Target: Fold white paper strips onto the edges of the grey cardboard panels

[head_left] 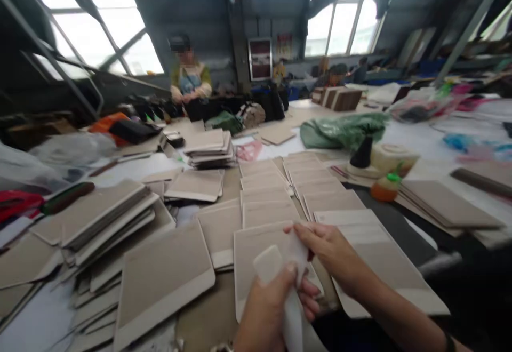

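Observation:
Near the front edge of the table, my left hand [266,312] is closed round a white, slightly see-through strip [294,317]. My right hand [334,250] pinches the strip's upper end between thumb and fingers. A pale flap with rounded corners [269,263] shows just above my left thumb; whether it belongs to the strip I cannot tell. Beneath both hands lies a beige panel [250,245] with a pale edge, partly covered by them. Overlapping rows of similar panels [266,213] run away from me, and a larger panel [384,256] lies to the right, under my right forearm.
Leaning stacks of panels [108,213] crowd the left side, with another stack [210,146] farther back. On the right stand an orange bottle with a green cap [386,185] and a black cone [361,152]. A green plastic bag [340,130] lies behind. A person [190,80] works across the table.

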A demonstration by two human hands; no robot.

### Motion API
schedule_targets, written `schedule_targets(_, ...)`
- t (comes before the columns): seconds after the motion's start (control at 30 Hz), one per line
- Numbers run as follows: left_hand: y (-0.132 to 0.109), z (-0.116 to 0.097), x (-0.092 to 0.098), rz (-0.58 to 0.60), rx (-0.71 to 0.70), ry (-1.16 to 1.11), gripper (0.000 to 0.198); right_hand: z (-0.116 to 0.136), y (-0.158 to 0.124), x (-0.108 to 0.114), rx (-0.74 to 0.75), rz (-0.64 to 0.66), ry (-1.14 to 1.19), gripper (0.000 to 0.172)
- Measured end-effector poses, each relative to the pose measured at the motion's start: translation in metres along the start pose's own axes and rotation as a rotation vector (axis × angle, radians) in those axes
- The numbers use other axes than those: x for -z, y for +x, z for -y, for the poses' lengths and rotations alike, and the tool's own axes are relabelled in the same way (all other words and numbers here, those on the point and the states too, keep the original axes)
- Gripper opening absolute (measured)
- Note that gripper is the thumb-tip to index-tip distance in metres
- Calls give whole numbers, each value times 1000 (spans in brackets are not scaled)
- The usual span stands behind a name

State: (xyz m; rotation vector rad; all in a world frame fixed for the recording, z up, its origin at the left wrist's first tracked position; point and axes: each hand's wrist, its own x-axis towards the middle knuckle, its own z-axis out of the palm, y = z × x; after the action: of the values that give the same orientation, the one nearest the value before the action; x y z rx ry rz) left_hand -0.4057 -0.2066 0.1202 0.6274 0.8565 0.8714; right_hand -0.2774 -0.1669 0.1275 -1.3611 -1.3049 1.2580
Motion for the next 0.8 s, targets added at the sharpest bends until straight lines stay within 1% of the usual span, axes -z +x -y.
schedule_targets(0.03, 2, 2, 4, -30, 29, -17, 42, -4, 3, 0, -23, -5, 28, 47)
schedule_targets(0.13, 4, 3, 11, -59, 111, -33, 38, -12, 6, 1, -82, -22, 73, 46)
schedule_targets(0.2, 3, 2, 16, -82, 128, -19, 34, -14, 6, 2, -90, -42, 103, 44)
schedule_targets(0.3, 1, 1, 23, -130, 108, 20, 29, -17, 7, 6, -92, -70, 161, 42)
schedule_targets(0.4, 0, 0, 30, -157, 94, 32, 29, -22, 10, 8, -110, -79, 224, 43)
schedule_targets(0.5, 0, -1, 32, -218, 90, 23, 29, -26, 11, 8, -150, -87, 325, 42)
schedule_targets(0.6, 3, -2, 31, -279, 90, 5, 29, -29, 8, 8, -198, -57, 467, 38)
schedule_targets(0.7, 6, 0, 32, -294, 70, -2, 32, -29, 4, 9, -203, -16, 608, 33)
schedule_targets(0.73, 6, 2, 32, -302, 61, 9, 32, -28, 2, 10, -195, -29, 639, 32)
schedule_targets(0.8, 6, 8, 31, -322, 50, 70, 33, -25, -2, 11, -174, -97, 668, 32)
